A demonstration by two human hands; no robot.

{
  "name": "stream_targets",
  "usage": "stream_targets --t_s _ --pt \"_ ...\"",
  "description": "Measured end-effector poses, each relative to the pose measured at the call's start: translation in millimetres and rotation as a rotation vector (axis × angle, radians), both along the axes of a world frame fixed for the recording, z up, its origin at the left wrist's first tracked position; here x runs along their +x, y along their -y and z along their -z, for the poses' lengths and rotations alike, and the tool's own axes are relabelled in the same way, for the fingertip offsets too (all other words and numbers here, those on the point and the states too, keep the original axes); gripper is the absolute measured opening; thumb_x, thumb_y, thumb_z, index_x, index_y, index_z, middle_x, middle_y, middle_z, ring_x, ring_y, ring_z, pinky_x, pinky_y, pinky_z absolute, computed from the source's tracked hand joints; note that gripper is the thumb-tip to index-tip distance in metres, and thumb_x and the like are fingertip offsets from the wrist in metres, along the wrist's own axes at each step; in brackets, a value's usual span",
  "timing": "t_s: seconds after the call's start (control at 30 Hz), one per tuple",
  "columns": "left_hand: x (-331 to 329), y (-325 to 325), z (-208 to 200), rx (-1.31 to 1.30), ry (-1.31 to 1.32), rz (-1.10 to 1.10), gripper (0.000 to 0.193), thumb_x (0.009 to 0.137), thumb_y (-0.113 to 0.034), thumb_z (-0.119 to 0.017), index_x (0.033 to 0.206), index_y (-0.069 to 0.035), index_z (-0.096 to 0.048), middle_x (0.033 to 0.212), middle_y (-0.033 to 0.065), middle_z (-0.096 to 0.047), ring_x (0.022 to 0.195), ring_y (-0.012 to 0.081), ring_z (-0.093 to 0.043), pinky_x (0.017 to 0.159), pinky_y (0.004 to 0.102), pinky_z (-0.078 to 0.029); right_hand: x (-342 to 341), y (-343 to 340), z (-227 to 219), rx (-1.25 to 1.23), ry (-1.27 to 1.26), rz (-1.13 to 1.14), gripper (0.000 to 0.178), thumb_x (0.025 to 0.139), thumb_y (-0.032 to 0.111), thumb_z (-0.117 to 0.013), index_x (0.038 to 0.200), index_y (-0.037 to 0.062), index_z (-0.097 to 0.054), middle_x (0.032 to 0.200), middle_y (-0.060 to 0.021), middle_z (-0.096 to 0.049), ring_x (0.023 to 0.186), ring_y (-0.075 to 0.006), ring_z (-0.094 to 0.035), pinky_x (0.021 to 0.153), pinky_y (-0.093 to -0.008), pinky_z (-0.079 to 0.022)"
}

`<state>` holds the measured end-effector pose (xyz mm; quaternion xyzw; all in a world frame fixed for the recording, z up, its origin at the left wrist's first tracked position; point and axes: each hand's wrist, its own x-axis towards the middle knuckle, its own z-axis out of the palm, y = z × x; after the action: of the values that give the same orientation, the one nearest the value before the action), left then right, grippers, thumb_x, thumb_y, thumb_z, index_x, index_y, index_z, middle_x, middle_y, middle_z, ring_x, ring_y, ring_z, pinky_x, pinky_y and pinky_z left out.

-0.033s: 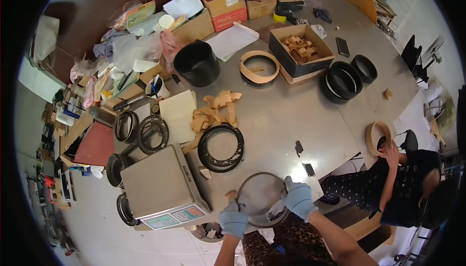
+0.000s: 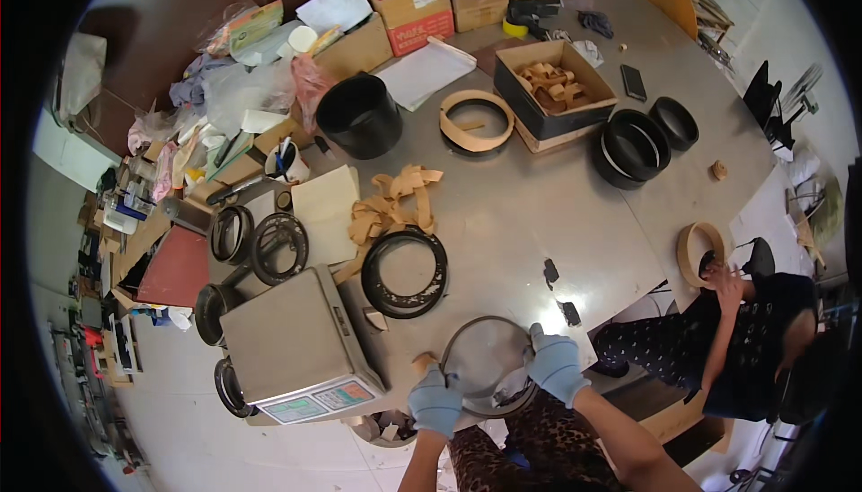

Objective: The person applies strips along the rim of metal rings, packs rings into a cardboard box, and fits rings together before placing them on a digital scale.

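A large thin ring with a dark rim [image 2: 489, 318] is held between my hands at the table's near edge. My left hand [image 2: 435, 399], in a light blue glove, is closed on the ring's left side. My right hand [image 2: 557, 366], gloved alike, grips its right side. Through the ring show the tabletop and, low on the right, something crumpled and greyish that I cannot make out. At the tip of my left hand is a small tan patch, either a bare fingertip or a scrap. Farther off lies a thick black ring [image 2: 404, 273] with pale flecks.
A scale [image 2: 301, 339] stands left of my hands. Beyond it are tan strips [image 2: 391, 205], a black cylinder [image 2: 359, 117], a tan-topped ring [image 2: 476, 122], a box of strips [image 2: 557, 97] and black rings [image 2: 633, 149]. At right, another person holds a tan ring [image 2: 701, 254].
The view has shifted slightly, so the table's things sit a little farther left. Both my hands keep their hold on the ring. The other person's hand has moved a little.
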<state>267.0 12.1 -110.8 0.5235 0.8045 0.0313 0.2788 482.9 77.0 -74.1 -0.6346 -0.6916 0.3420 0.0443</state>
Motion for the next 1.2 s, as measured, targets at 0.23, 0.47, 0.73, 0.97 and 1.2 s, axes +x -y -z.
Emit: stream_targets --t_s 0.23,0.47,0.73,0.97,1.2 --pt "48.5 -26.5 58.8 0.055 -0.011 0.052 0.033 0.085 -0.03 -0.059 0.103 -0.003 -0.057 0.079 0.0223 -0.065 0.077 0.0415 -0.063 0.071 0.0481 -0.049 49.2 -15.5 78.5 0.1 0.096 0.002 0.02 0.083 0.018 -0.056 0.095 0.0028 -0.051 0.069 -0.0169 -0.063 0.066 -0.0358 -0.064 0.063 -0.0459 -0.05" --pt "55.0 -34.6 51.0 -0.025 -0.062 0.102 0.039 0.086 -0.034 -0.058 0.105 -0.001 -0.056 0.08 0.0203 -0.067 0.077 0.039 -0.065 0.072 0.0459 -0.05 56.7 -16.4 89.1 0.043 0.083 0.021 0.024 0.083 0.021 -0.056 0.098 0.0027 -0.052 0.078 -0.0163 -0.065 0.073 -0.0358 -0.065 0.066 -0.0447 -0.051" --pt "49.3 -56.9 54.0 0.103 -0.166 0.298 0.043 0.085 -0.039 -0.058 0.111 -0.006 -0.055 0.106 0.0193 -0.065 0.094 0.0357 -0.065 0.08 0.045 -0.051 55.3 -42.0 97.4 0.209 0.101 -0.147 0.039 0.08 0.032 -0.062 0.108 0.0062 -0.055 0.098 -0.0165 -0.063 0.097 -0.0339 -0.062 0.087 -0.0451 -0.045" --pt "46.4 -45.2 54.9 0.232 -0.232 0.312 0.057 0.081 -0.038 -0.066 0.127 -0.008 -0.052 0.118 0.0167 -0.062 0.107 0.0333 -0.061 0.092 0.042 -0.046 53.2 -15.3 99.0 0.416 0.149 -0.097 0.045 0.078 0.034 -0.066 0.111 0.0057 -0.055 0.107 -0.0164 -0.063 0.104 -0.0337 -0.06 0.091 -0.0432 -0.044" --pt "23.2 -13.9 62.0 0.54 0.11 0.184 0.068 0.081 -0.045 -0.066 0.135 -0.007 -0.046 0.12 0.0202 -0.06 0.112 0.034 -0.059 0.094 0.0419 -0.046 68.1 25.5 113.7 0.54 -0.145 0.169 0.06 0.08 0.035 -0.068 0.129 0.0049 -0.049 0.117 -0.0197 -0.059 0.112 -0.0357 -0.055 0.096 -0.0438 -0.043"
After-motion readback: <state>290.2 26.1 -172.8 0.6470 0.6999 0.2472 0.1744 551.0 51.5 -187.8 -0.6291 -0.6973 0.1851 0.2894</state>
